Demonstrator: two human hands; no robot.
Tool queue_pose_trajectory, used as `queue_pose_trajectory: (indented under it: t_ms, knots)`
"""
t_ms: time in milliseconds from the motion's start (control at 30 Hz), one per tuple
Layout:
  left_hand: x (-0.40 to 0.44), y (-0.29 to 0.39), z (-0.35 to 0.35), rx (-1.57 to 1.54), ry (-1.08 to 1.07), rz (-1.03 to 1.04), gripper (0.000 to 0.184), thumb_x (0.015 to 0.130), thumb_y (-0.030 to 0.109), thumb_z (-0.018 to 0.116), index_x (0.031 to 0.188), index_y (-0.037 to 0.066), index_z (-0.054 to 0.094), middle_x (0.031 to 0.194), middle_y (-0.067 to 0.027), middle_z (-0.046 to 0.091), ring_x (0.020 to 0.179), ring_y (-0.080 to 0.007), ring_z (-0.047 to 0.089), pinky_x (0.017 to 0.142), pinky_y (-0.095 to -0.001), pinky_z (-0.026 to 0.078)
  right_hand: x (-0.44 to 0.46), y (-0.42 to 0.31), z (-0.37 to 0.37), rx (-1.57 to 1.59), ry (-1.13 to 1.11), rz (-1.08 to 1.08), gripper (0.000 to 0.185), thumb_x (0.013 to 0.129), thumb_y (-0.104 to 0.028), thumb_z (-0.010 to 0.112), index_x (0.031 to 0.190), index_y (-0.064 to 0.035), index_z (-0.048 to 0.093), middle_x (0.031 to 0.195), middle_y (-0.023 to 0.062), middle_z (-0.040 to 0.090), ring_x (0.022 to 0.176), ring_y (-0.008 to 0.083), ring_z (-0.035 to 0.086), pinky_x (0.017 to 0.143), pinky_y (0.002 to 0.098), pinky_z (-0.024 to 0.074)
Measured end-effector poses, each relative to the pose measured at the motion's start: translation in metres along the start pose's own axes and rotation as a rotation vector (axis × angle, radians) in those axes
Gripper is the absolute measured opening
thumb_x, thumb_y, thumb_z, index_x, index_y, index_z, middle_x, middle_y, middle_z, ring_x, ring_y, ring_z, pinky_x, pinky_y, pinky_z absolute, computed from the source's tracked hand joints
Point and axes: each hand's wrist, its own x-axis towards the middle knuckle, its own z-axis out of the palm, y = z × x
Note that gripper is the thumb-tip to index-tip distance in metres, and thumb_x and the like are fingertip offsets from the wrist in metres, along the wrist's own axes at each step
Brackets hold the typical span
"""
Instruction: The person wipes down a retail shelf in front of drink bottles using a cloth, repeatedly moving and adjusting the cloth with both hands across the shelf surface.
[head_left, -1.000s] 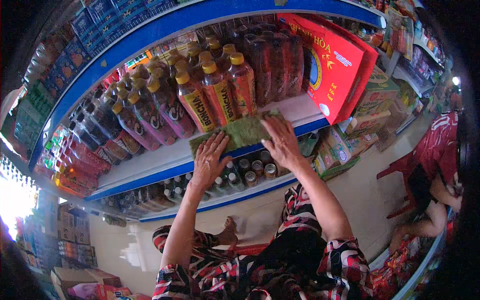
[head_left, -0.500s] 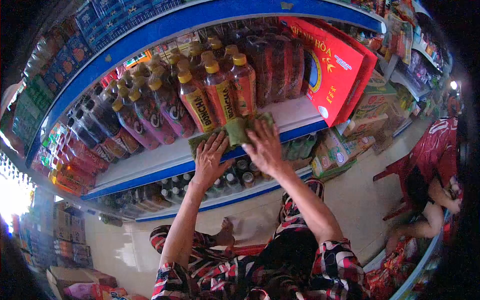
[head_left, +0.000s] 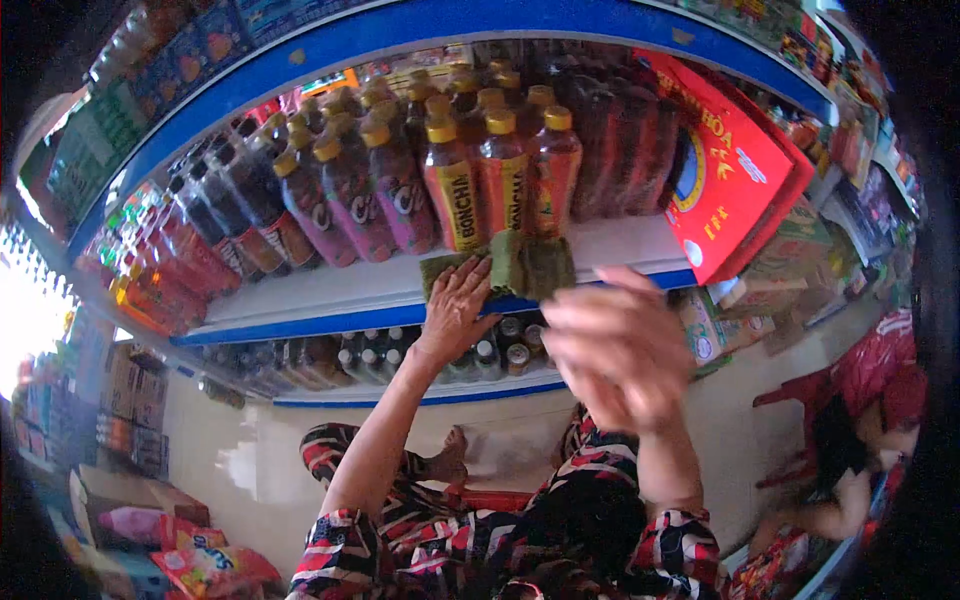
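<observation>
My left hand (head_left: 458,305) lies flat on a green cloth (head_left: 535,268), fingers stretched out, pressing it against the front of the white shelf (head_left: 330,295). The cloth's right part is bunched and reaches up against the bottles. Raised off the shelf, my right hand (head_left: 620,350) is smeared by motion, so its fingers are unclear. Just behind the cloth stand yellow-capped Boncha bottles (head_left: 455,195). Pink-labelled bottles (head_left: 400,205) stand to their left.
On the right a red gift box (head_left: 735,170) leans on the shelf. Lower down are dark bottles and cans (head_left: 380,350). A person in a red shirt (head_left: 880,370) sits at far right. Colourful packets (head_left: 215,570) lie at lower left.
My right hand has come off the cloth and moved back toward me. My left hand stays on the cloth. The view has shifted, so the shelf appears further right.
</observation>
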Motion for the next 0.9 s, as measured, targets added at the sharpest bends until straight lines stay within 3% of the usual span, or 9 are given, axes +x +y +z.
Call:
queue_pose_trajectory:
  t_ms: [100,167,200,300,433,500,700,833,900]
  knots:
    - [-0.001,0.000,0.001,-0.016,-0.001,-0.009,0.064,0.072,0.028,0.070,0.126,0.002,0.046,0.142,-0.0121,0.038,0.132,-0.0308,0.033,0.108,-0.0481,0.026,0.018,-0.068,-0.058,-0.044,-0.188,-0.043,0.016,0.079,-0.015,0.064,0.095,-0.0139,0.064,0.102,0.0029,0.064,0.091,0.0184,0.062,0.083,0.0392,0.0472]
    - [-0.001,0.001,-0.001,-0.037,-0.014,-0.008,0.065,0.073,0.029,0.070,0.127,0.002,0.046,0.143,-0.0127,0.036,0.133,-0.0320,0.032,0.107,-0.0491,0.026,0.026,-0.066,-0.076,-0.127,-0.306,-0.344,0.032,0.088,-0.026,0.055,0.118,-0.0171,0.050,0.100,0.0048,0.064,0.090,0.0197,0.061,0.082,0.0359,0.0481]
    - [-0.001,0.001,0.000,-0.048,-0.005,-0.007,0.064,0.073,0.029,0.070,0.127,0.002,0.046,0.143,-0.0128,0.036,0.133,-0.0320,0.032,0.107,-0.0490,0.026,0.034,-0.048,-0.082,-0.183,-0.314,-0.737,0.040,0.097,-0.031,0.043,0.135,-0.0234,0.036,0.099,0.0052,0.064,0.092,0.0227,0.062,0.083,0.0397,0.0458]
    - [-0.002,0.001,0.000,-0.027,0.010,0.006,0.064,0.074,0.030,0.069,0.127,0.003,0.046,0.143,-0.0130,0.037,0.132,-0.0319,0.033,0.107,-0.0487,0.026,0.055,-0.059,-0.112,-0.206,-0.546,-0.800,0.031,0.098,-0.026,0.042,0.129,-0.0229,0.045,0.097,0.0040,0.064,0.092,0.0176,0.062,0.083,0.0366,0.0459]
    - [-0.002,0.001,0.002,-0.039,0.009,-0.009,0.065,0.072,0.030,0.070,0.126,0.002,0.047,0.143,-0.0130,0.036,0.132,-0.0318,0.032,0.108,-0.0483,0.026,0.035,-0.038,-0.110,-0.504,-0.205,-1.011,0.026,0.098,-0.026,0.043,0.124,-0.0239,0.047,0.102,0.0018,0.059,0.093,0.0138,0.059,0.088,0.0361,0.0431]
    - [-0.001,0.001,0.002,-0.039,-0.004,-0.018,0.066,0.071,0.029,0.070,0.125,0.001,0.047,0.143,-0.0129,0.036,0.133,-0.0317,0.032,0.108,-0.0481,0.025,0.002,-0.046,-0.074,-0.324,0.168,-0.561,0.015,0.095,-0.018,0.050,0.109,-0.0168,0.053,0.097,-0.0010,0.053,0.095,0.0106,0.055,0.090,0.0319,0.0398]
    - [-0.001,0.002,-0.001,-0.043,0.032,0.002,0.068,0.071,0.027,0.071,0.129,0.003,0.045,0.142,-0.0114,0.038,0.132,-0.0296,0.032,0.108,-0.0459,0.025,0.008,-0.043,-0.083,-0.189,0.181,-0.600,0.014,0.083,-0.004,0.064,0.094,-0.0042,0.056,0.093,0.0032,0.057,0.082,0.0105,0.056,0.086,0.0266,0.0394]
    - [0.000,0.005,-0.004,-0.025,0.004,-0.026,0.063,0.069,0.025,0.072,0.124,0.003,0.048,0.141,-0.0116,0.038,0.131,-0.0301,0.034,0.108,-0.0462,0.026,0.013,-0.069,-0.091,-0.285,-0.159,-0.326,0.019,0.084,-0.036,0.062,0.095,-0.0200,0.061,0.093,-0.0068,0.064,0.078,0.0114,0.059,0.070,0.0340,0.0428]
    - [0.001,0.006,-0.002,-0.044,0.023,-0.004,0.063,0.069,0.024,0.072,0.124,0.003,0.049,0.141,-0.0116,0.038,0.131,-0.0298,0.034,0.108,-0.0461,0.026,0.021,-0.070,-0.081,-0.168,-0.145,-0.316,0.015,0.083,-0.028,0.063,0.091,-0.0153,0.061,0.086,-0.0039,0.063,0.074,0.0109,0.058,0.073,0.0306,0.0416]
